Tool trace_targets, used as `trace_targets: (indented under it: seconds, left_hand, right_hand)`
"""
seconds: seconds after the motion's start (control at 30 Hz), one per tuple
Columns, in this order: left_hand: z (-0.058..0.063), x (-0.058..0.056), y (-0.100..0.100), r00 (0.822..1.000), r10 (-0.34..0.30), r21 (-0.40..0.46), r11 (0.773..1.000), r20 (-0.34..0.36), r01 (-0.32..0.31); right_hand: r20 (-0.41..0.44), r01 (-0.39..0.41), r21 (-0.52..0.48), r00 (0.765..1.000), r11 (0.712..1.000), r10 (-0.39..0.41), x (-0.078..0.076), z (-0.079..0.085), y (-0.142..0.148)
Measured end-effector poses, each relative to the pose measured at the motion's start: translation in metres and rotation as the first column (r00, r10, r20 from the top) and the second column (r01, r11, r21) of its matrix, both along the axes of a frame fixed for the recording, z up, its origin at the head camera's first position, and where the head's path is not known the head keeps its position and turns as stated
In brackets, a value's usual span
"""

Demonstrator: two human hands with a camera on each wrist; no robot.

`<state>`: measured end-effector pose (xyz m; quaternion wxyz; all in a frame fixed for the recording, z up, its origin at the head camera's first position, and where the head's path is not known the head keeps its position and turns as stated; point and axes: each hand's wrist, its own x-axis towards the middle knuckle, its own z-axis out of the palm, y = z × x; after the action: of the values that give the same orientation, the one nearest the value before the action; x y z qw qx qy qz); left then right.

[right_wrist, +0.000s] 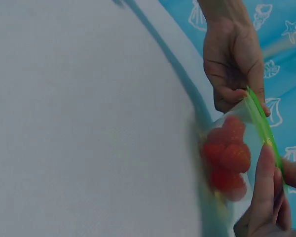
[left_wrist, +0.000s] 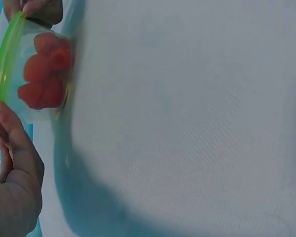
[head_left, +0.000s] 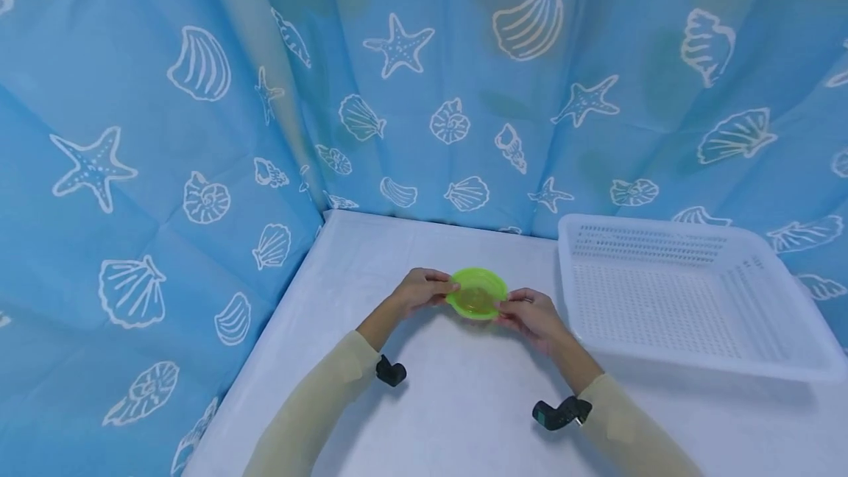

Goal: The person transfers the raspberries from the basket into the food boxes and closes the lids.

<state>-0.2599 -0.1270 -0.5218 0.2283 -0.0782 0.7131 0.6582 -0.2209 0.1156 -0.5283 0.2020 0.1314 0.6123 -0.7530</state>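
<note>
Both hands hold a small round clear tub [left_wrist: 52, 74] with a bright green lid [head_left: 478, 293] at its top. Red berries that look like raspberries [right_wrist: 229, 158] show through its side. The left hand [head_left: 425, 290] pinches the lid's rim on the left side, thumb and fingertips at the edge. On the opposite side the right hand [head_left: 533, 316] pinches the same rim. In the wrist views the tub's bottom is close over the white table, its shadow beside it. Neither palm touches the tub's wall.
A white perforated plastic basket [head_left: 669, 366] stands to the right on the white-covered table [head_left: 457, 418]. Blue curtains [head_left: 411, 138] with white shell and starfish prints hang at the back and left edges. Black wrist camera mounts [head_left: 562, 414] stick out from both sleeves.
</note>
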Motion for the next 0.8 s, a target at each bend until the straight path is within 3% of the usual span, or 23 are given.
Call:
trace_targets:
  seconds: [0.17, 0.5, 0.73, 0.8]
  left_hand:
    - [0.001, -0.002, 0.003, 0.999, 0.046, 0.034, 0.998, 0.014, -0.046]
    - [-0.003, 0.007, -0.002, 0.998, 0.035, 0.090, 0.995, 0.055, -0.040]
    - [0.002, 0.006, 0.007, 0.998, 0.056, 0.040, 0.998, -0.022, -0.055]
    - [0.002, 0.006, 0.010, 0.997, 0.069, 0.015, 0.998, -0.042, -0.068]
  right_hand:
    - [0.006, 0.045, 0.045, 0.999, 0.998, -0.046, -0.004, 0.002, -0.003]
    - [0.013, 0.015, 0.024, 1.000, 1.000, -0.016, -0.002, -0.006, -0.002]
    - [-0.039, 0.089, 0.142, 0.996, 0.986, -0.085, -0.010, -0.003, -0.005]
    - [-0.038, 0.075, 0.195, 0.997, 0.978, -0.069, -0.010, -0.001, -0.006]
